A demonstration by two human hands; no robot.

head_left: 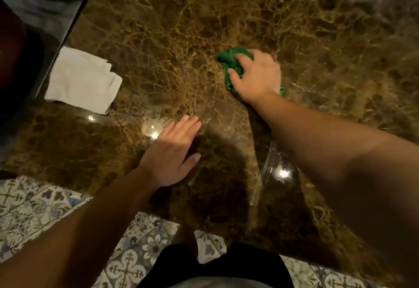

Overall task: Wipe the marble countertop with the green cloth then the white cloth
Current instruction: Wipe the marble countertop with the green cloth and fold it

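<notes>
The right hand (257,76) presses down on the green cloth (229,61), its fingers curled and closed over the bunched fabric, out near the middle of the brown marble worktop (158,27). Most of the cloth is hidden under the palm; a crumpled part sticks out at the fingertips and a small green corner shows beside the wrist. The left hand (173,151) lies flat, palm down, on the worktop closer to the person, its fingers stretched out and close together, holding nothing. It is well apart from the green cloth. The white cloth (82,81) lies folded and loose at the left edge of the worktop, touched by neither hand, just beside a dark, shiny surface (40,15) that borders the marble. Bright spots of light are mirrored in the polished stone near the left hand and beneath the right forearm. Below the worktop's near edge shows a patterned tile floor (29,206).
</notes>
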